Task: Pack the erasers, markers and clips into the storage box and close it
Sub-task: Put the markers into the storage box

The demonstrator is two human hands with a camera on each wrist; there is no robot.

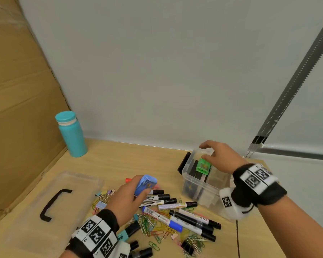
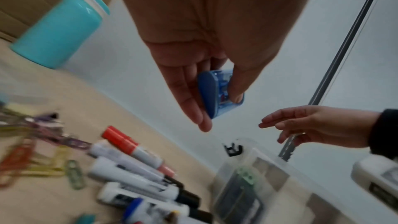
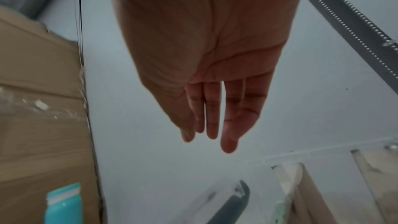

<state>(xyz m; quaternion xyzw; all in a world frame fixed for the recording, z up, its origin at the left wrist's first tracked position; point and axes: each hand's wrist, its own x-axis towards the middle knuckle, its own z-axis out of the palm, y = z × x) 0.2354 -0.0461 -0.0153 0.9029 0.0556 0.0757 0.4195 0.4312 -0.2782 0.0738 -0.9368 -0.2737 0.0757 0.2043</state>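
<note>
Green eraser [image 1: 203, 165] atop box [image 1: 198, 185] contents

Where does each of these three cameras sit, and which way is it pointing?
Head: on the person's head, looking down at the table; both hands show, left hand holding a blue eraser.
Left wrist: looks along the left palm at the eraser and markers.
Right wrist: looks along the open right hand toward the wall.
Shared: the teal bottle appears in all three.
</note>
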